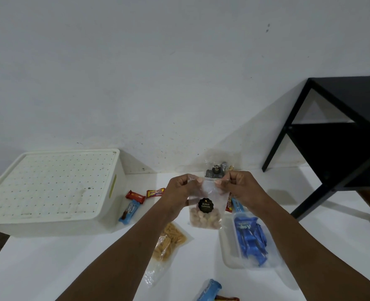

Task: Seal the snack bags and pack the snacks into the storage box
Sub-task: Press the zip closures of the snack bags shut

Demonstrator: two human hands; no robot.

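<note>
The left hand and right hand are being closed in pinches on the top edge of the clear Biskuit Gemrose bag, one at each corner. The bag is being hung upright between them above the table, biscuits sagging toward six o'clock, its mouth being stretched nine to three. The lidded storage box is being seen at nine o'clock, nearer the left hand.
</note>
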